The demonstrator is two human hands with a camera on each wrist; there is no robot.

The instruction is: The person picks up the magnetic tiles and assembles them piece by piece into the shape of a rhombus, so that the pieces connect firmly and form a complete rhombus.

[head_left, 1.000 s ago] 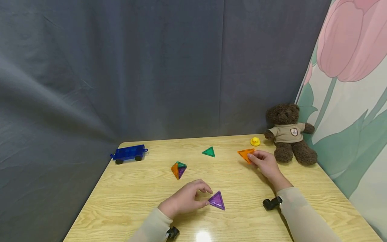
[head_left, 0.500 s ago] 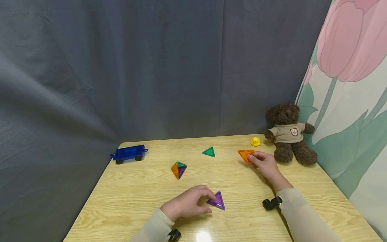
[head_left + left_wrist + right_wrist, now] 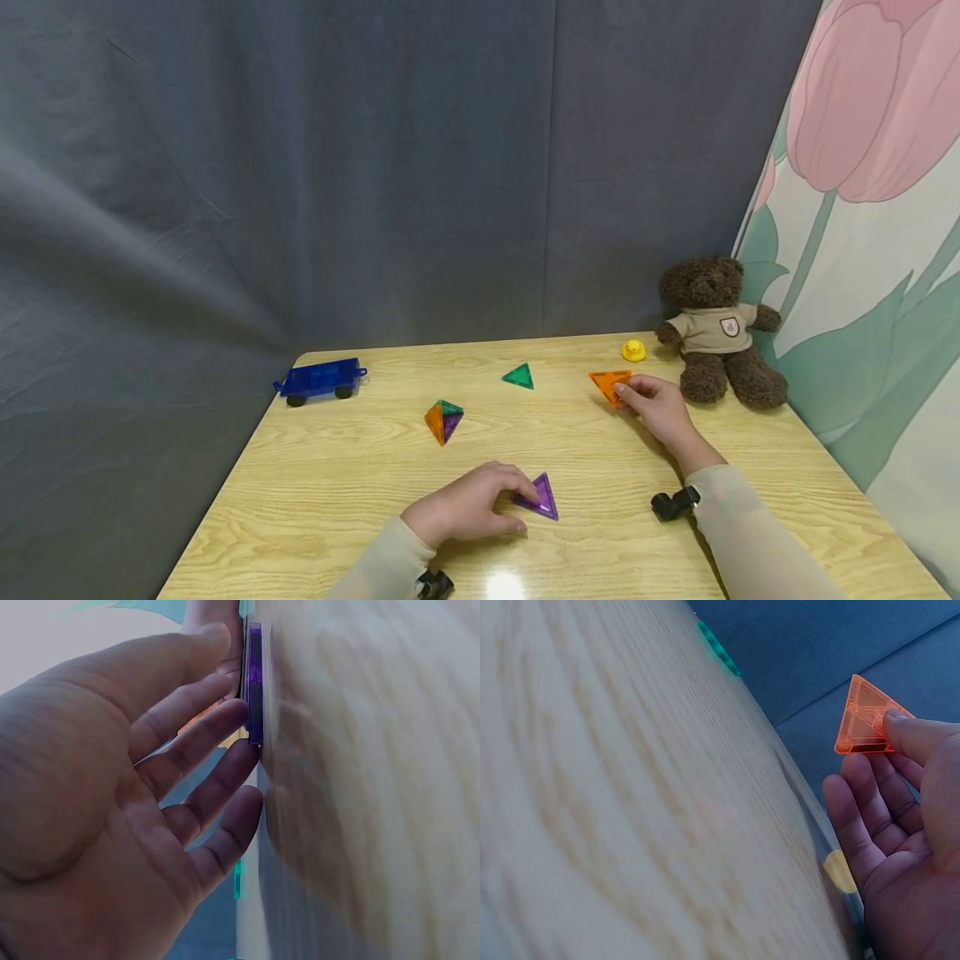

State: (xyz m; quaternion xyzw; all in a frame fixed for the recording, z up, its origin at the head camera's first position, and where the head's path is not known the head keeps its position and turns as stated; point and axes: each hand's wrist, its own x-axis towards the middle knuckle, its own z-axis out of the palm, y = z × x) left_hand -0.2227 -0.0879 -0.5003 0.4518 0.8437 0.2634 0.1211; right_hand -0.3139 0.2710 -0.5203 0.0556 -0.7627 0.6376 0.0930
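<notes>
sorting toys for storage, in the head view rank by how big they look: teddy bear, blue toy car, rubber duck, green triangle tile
1. teddy bear
2. blue toy car
3. green triangle tile and rubber duck: they look about alike, so I leave them unranked.

Table (image 3: 322, 492): pale wood-grain top, smooth, with a glossy lacquered sheen (a lamp glare shows near the front edge). Purple triangle (image 3: 540, 497), orange triangle (image 3: 609, 384), green triangle (image 3: 518, 377), small pyramid (image 3: 443, 421): translucent coloured plastic, smooth and glossy, ribbed inside the orange one as seen from the right wrist. Blue wagon (image 3: 319, 379): glossy translucent plastic, black wheels. Duck (image 3: 633, 351): smooth yellow, probably rubber or plastic. Teddy bear (image 3: 716, 332): rough brown plush, matt tan cloth shirt. Backdrop (image 3: 300, 167): matt grey cloth, creased.
</notes>
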